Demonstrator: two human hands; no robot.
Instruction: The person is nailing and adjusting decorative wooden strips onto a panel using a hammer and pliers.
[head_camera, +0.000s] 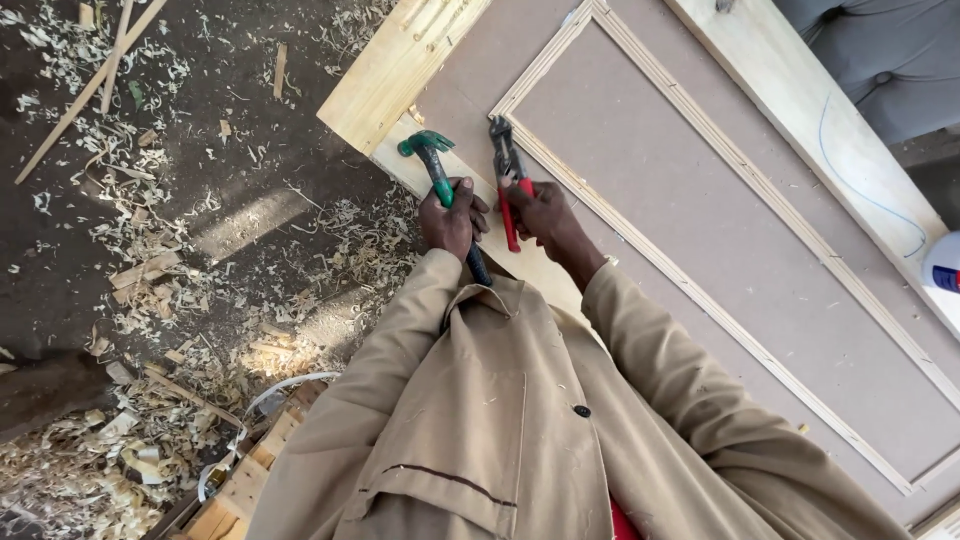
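Left hand wrapped round green-black handle of hammer; green head up, resting near corner of pale wood frame. Lower handle end partly hidden behind tan coat collar. Right hand closed on red-handled pliers, grey tips pointing away, at corner of thin wood moulding on brown door panel. Whether tips grip anything: can't tell, too small. Both forearms covered by tan sleeves; chest blocks near edge of panel. White container w/ blue band cut off at rt edge, contents not visible. Floor on left strewn w/ wood shavings & offcut strips. Grey cushioned seat, top rt, cut off.
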